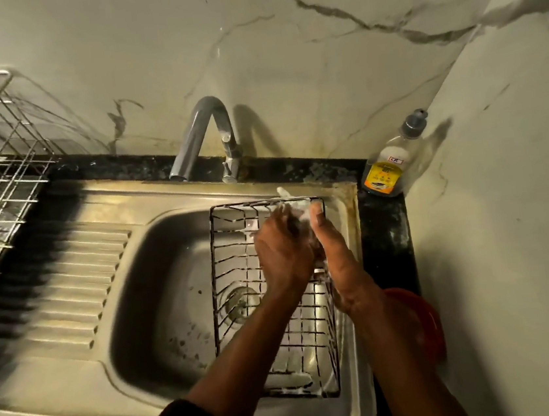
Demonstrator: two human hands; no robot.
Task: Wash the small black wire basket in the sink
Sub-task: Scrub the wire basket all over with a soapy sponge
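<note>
One black wire basket (239, 273) in one sink (150, 273); left hand (281, 251), right hand (334, 252) upon it, grips unclear.

Only blurred, unreadable print on the yellow and white labels of the pump bottle (387, 165).

soapy black wire basket (244, 314), steel sink (70, 289)

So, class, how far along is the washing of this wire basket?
Done: the black wire basket lies in the sink, with foam on its near edge. In hand: left hand and right hand work suds at its far corner. Left: rinsing; the tap shows no water.
</note>
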